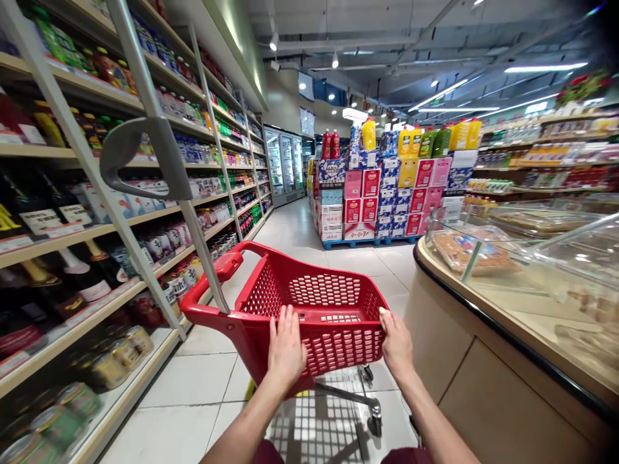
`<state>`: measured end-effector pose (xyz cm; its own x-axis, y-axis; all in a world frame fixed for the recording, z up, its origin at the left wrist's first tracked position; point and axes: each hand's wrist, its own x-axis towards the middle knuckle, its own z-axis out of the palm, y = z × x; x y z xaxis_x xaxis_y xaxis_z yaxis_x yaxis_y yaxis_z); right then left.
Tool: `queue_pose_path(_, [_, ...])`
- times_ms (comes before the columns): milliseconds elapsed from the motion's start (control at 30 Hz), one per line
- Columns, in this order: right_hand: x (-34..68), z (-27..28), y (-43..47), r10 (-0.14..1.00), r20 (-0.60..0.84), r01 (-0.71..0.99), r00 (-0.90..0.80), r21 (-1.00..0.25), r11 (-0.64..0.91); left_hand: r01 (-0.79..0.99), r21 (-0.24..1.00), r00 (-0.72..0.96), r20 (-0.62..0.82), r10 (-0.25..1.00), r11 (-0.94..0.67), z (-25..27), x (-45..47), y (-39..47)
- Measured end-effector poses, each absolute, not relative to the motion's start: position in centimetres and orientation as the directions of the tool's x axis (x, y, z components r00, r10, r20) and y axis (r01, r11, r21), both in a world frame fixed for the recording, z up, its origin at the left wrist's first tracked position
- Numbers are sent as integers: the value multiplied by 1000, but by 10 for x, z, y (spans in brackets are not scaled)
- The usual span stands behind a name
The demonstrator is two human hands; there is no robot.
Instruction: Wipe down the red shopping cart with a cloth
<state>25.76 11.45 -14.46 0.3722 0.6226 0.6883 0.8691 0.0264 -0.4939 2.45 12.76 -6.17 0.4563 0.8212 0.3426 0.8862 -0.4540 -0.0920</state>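
A red plastic shopping cart (338, 328) stands sideways in front of me, and no goods show in its basket. Its grey handle (145, 161) rises at the left on a metal pole. My left hand (286, 348) lies against the near side of the basket, with its fingers stretched over the rim. At the basket's right corner, my right hand (396, 341) is closed round the red rim. The cart's lower frame and wheels (374, 419) show beneath the basket.
Shelves of bottles and cans (164, 212) line the left side. A glass-topped food counter (454, 322) stands close on the right. Ahead are stacked drink cartons (362, 200) on blue pallets and glass-door fridges (285, 164). Pale floor tiles (193, 380) run between them.
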Motion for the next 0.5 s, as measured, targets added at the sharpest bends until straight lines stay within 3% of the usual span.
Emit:
queue_pose_path(67, [245,-145,121,634,689,870,351,-490,51,915,-97,397,376,837,-391,-60,15,126])
queue_pose_path(233, [207,-138,131,721,689,891,72,-370,264,901,-125,431,385,816,-416,-64,7,125])
queue_pose_path(400, [216,-136,127,698,642,879,318,-476,37,892,-97,446,352,823,-442,-66,12,124])
queue_pose_path(500, [186,-131,125,708,685,891,170,-414,186,874,-91,477,341,810,-477,-62,7,119])
